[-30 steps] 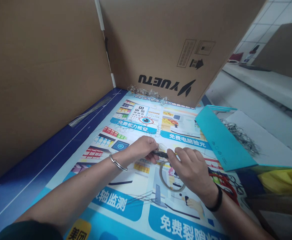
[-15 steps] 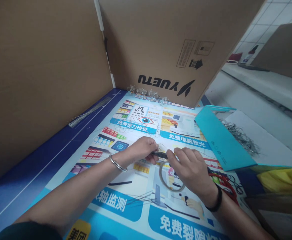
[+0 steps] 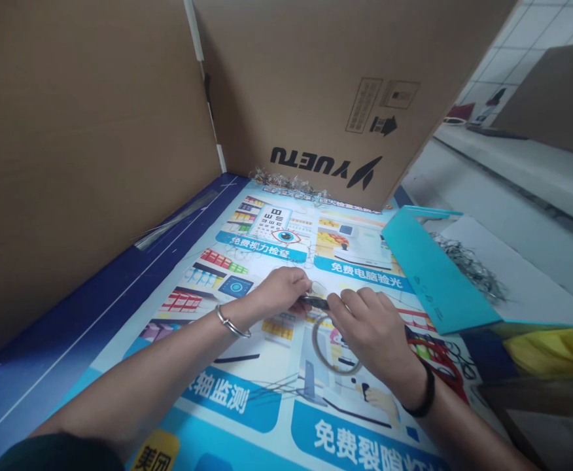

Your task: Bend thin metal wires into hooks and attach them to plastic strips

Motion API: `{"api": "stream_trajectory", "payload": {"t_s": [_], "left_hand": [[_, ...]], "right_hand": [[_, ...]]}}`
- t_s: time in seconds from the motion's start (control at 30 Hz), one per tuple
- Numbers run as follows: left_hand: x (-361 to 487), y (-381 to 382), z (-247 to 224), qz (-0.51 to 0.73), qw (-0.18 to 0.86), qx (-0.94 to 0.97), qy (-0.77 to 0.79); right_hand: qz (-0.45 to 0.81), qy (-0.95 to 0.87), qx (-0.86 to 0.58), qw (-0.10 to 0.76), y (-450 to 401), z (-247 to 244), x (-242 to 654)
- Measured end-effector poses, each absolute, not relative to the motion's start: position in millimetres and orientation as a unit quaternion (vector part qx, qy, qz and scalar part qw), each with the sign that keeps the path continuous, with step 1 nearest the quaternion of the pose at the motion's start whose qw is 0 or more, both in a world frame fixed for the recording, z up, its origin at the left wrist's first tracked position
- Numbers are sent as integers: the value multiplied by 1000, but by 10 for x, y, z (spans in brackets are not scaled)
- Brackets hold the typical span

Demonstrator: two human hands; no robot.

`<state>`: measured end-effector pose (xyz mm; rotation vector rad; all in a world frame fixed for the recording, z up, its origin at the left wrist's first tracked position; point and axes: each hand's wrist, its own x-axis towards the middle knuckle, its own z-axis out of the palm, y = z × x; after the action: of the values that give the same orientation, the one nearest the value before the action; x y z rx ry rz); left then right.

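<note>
My right hand [image 3: 372,333] is closed around the handles of dark pliers [image 3: 314,302], whose jaws point left. My left hand [image 3: 284,291] pinches at the tip of the jaws, on what looks like a thin wire [image 3: 318,286] that curves up between the two hands. The fingers partly hide its end. Below the pliers a ring-shaped coil [image 3: 316,347] lies flat on the printed sheet, partly behind my right hand. Several thin straight wires [image 3: 271,387] are spread on the sheet nearer to me.
Cardboard panels [image 3: 286,85] stand upright behind and to the left. Wire scraps [image 3: 291,182] gather along their foot. An open turquoise box [image 3: 428,275] at right holds a tangle of wire [image 3: 468,265]. Red-handled scissors [image 3: 446,366] and yellow material [image 3: 551,350] lie near my right wrist.
Both hands stay nearly in place. The right hand and the pliers have shifted very slightly, and the left fingers have curled in closer at the jaws.
</note>
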<state>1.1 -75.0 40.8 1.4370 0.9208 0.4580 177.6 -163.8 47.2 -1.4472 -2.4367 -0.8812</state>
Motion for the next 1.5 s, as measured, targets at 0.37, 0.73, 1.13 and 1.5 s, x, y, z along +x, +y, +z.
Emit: {"api": "stream_trajectory", "payload": {"t_s": [0.37,0.73,1.13,1.5], "left_hand": [[-26,-775,451,229,436,783,381],[-46,-807,526,213,341,849,342],[-63,-761,476,155,278,883,344],[-108,-501,340,211,295,839,407]], "right_hand": [[-214,-819,-523,103,-1649,494,1754],[-81,-796,-590,108,-1698,536,1742],[-9,-780,-623,58,-1668,543,1746],[-129,-753,-617,189,-1460,313,2042]]}}
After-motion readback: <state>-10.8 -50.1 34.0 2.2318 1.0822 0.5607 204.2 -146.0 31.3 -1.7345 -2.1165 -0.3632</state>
